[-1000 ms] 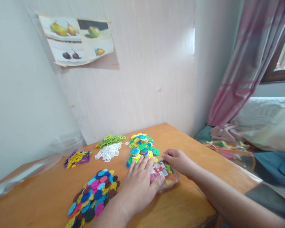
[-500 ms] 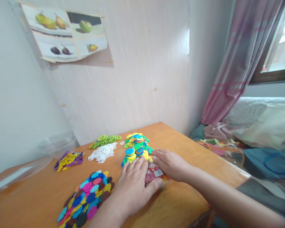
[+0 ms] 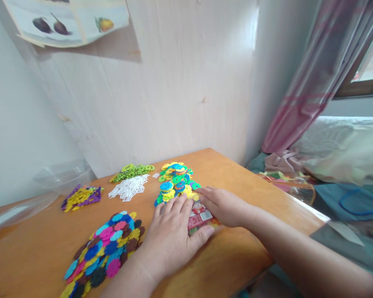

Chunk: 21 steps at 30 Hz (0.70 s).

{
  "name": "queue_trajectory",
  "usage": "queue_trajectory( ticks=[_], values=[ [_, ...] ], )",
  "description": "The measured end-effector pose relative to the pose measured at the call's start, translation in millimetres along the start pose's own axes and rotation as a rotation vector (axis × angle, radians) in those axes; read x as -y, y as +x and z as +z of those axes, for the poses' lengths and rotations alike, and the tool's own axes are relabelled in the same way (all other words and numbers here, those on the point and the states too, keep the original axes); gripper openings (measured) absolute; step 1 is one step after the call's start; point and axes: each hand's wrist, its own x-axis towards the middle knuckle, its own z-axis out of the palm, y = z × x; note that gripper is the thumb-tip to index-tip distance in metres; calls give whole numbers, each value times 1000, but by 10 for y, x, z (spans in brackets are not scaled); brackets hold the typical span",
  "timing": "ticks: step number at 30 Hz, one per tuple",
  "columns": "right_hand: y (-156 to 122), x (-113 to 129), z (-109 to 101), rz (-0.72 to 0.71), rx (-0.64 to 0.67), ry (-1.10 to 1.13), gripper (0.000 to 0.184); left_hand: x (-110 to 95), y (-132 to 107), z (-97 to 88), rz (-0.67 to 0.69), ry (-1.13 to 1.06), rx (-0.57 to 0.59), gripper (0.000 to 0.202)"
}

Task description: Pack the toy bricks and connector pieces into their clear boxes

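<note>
A flat red printed packet or card with a barcode (image 3: 202, 217) lies near the right side of the table, partly hidden under my hands. My left hand (image 3: 174, 225) rests palm down over its left part, fingers stretched out and thumb apart. Along its right edge lies my right hand (image 3: 222, 205), also palm down with the fingers extended. Just beyond the fingertips is a heap of green, blue and yellow notched discs (image 3: 175, 182). A larger pile of pink, blue, brown and yellow discs (image 3: 107, 248) sits left of my left forearm.
White plastic pieces (image 3: 129, 187), green pieces (image 3: 133, 171) and purple-and-yellow pieces (image 3: 82, 198) lie in separate piles on the wooden table (image 3: 224, 171). A clear plastic container (image 3: 62, 176) stands at the far left. The wall (image 3: 180, 95) rises behind the table.
The view has tilted down, so the table and piles sit higher in the picture. Both hands remain on the printed packet, with little visible movement.
</note>
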Motion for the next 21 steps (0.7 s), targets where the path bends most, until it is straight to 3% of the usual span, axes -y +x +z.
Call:
queue_trajectory(
  ticks=[7,10,13,21],
  values=[
    [31,-14,35,64,-32,217,43,-22,-5,-49,-7,29,26,80],
    [-9,-27,-10,210,-175,268,44,-28,-11,-64,-4,37,17,81],
    [-118,-37,-69,342,-307,173,46,-41,-13,-81,2,29,10,81],
    [-152,-62,50,414,-194,89,30,-72,-15,-101,-1,-6,-13,82]
  ],
)
